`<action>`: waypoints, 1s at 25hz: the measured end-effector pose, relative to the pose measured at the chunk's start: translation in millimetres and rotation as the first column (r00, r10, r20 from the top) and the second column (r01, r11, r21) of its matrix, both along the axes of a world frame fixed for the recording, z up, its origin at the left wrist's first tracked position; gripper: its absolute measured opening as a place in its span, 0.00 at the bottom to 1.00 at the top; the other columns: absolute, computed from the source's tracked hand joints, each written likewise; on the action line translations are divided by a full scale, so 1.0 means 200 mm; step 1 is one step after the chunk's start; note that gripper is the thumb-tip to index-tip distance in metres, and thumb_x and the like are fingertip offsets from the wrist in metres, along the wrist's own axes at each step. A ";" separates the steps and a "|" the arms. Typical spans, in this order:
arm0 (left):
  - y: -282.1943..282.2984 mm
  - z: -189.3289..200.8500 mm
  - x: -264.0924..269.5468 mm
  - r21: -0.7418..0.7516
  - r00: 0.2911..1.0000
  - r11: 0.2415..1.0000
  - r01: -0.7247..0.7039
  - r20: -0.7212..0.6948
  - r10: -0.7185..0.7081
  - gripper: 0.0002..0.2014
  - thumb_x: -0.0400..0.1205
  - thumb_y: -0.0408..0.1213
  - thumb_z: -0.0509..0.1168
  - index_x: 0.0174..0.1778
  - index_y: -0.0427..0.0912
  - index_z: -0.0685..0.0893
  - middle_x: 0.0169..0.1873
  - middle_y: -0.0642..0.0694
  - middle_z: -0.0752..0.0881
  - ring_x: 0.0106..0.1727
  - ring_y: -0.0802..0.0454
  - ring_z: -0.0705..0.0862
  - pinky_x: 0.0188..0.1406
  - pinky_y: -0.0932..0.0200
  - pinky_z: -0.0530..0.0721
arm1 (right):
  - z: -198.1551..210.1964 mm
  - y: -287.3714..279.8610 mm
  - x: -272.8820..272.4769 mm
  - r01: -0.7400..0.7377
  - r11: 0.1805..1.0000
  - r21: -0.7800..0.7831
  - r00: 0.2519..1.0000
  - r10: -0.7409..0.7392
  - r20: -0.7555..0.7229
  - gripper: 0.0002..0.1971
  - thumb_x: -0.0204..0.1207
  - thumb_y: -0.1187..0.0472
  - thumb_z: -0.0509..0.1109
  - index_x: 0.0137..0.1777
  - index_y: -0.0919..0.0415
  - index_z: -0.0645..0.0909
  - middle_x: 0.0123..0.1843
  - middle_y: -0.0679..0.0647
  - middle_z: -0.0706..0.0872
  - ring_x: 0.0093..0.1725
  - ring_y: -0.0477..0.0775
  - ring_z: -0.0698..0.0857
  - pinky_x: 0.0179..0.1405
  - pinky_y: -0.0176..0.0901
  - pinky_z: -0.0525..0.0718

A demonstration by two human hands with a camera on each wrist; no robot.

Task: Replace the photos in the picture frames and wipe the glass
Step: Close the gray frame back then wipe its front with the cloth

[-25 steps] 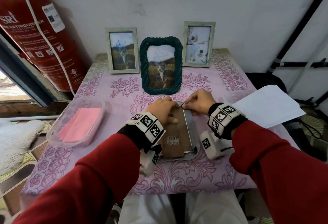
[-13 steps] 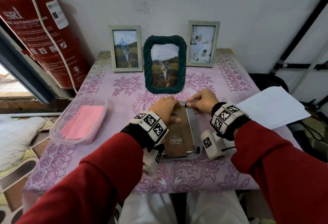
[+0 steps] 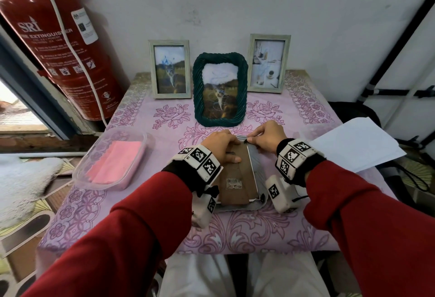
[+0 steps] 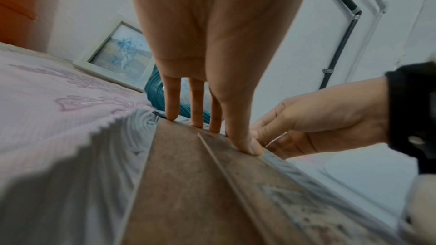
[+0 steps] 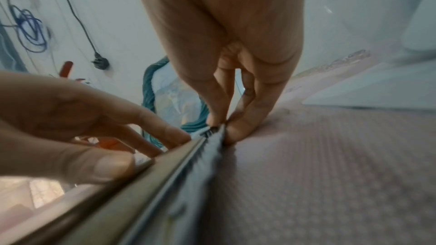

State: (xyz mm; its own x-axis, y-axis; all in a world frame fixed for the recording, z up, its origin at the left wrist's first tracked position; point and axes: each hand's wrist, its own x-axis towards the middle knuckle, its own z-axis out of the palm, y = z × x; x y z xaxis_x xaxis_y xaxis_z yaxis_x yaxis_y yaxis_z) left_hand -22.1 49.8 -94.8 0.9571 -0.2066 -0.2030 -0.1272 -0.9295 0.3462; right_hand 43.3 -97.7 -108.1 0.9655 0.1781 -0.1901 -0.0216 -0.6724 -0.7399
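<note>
Face-down grey frame (image 3: pixel 258 174) lies flat on the pink tablecloth (image 3: pixel 254 230) under both my hands, its brown backing board (image 3: pixel 237 179) turned up and its long axis running from my body toward the wall. My left hand (image 3: pixel 220 145) presses the far end of the board with straight fingers (image 4: pixel 171 103), thumb flat on the board's right part. My right hand (image 3: pixel 266 135) pinches the far right corner of the frame's ribbed rim between thumb and fingertips (image 5: pixel 238 129). Glass and photo face the cloth, so I cannot see them; my left wrist covers the board's near left edge. Beyond my hands stands a green rope frame (image 3: pixel 220 89), flanked by two pale frames (image 3: pixel 170 68). Left of my left hand sits a clear tub (image 3: pixel 94 174) with a pink cloth (image 3: pixel 115 162); right of my right hand lie white sheets (image 3: pixel 360 146).
</note>
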 end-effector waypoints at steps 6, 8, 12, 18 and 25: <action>0.04 0.08 -0.12 -0.136 0.981 0.973 -0.189 0.021 0.193 0.17 0.83 0.37 0.61 0.68 0.38 0.78 0.66 0.37 0.77 0.68 0.42 0.75 0.70 0.53 0.71 | 0.11 -0.06 -0.12 -0.108 0.986 -0.131 0.989 0.120 0.085 0.11 0.74 0.73 0.65 0.52 0.74 0.86 0.50 0.68 0.88 0.42 0.53 0.80 0.55 0.48 0.84; 0.06 0.08 -0.25 -0.107 0.954 0.955 -0.276 0.092 0.286 0.15 0.82 0.41 0.62 0.63 0.40 0.81 0.59 0.39 0.79 0.63 0.42 0.77 0.67 0.49 0.75 | 0.13 -0.10 -0.23 -0.168 0.977 -0.132 0.976 0.184 0.120 0.08 0.72 0.71 0.69 0.47 0.70 0.89 0.43 0.61 0.89 0.34 0.44 0.79 0.42 0.31 0.81; 0.04 0.02 -0.55 -0.180 0.907 0.914 -0.363 0.155 0.391 0.16 0.78 0.50 0.64 0.55 0.42 0.83 0.47 0.45 0.82 0.53 0.46 0.80 0.57 0.50 0.79 | 0.12 -0.21 -0.47 -0.241 0.960 -0.140 0.957 0.259 0.129 0.03 0.67 0.68 0.74 0.39 0.66 0.90 0.30 0.51 0.86 0.31 0.40 0.80 0.27 0.15 0.72; -0.07 -0.11 -0.79 -0.388 0.807 0.828 -0.404 0.275 0.523 0.13 0.73 0.39 0.72 0.51 0.41 0.83 0.40 0.47 0.82 0.48 0.47 0.81 0.55 0.54 0.77 | 0.02 -0.25 -0.65 -0.211 0.969 -0.130 0.952 0.234 0.198 0.06 0.66 0.65 0.78 0.43 0.62 0.89 0.35 0.55 0.89 0.34 0.45 0.83 0.38 0.24 0.76; -0.10 -0.19 -0.80 -0.561 0.691 0.698 -0.445 0.281 0.667 0.16 0.71 0.31 0.73 0.54 0.43 0.81 0.39 0.50 0.84 0.47 0.48 0.83 0.52 0.54 0.78 | -0.05 -0.23 -0.72 -0.139 0.989 -0.059 0.936 0.150 0.319 0.14 0.65 0.67 0.79 0.50 0.58 0.86 0.30 0.43 0.80 0.28 0.39 0.78 0.35 0.22 0.77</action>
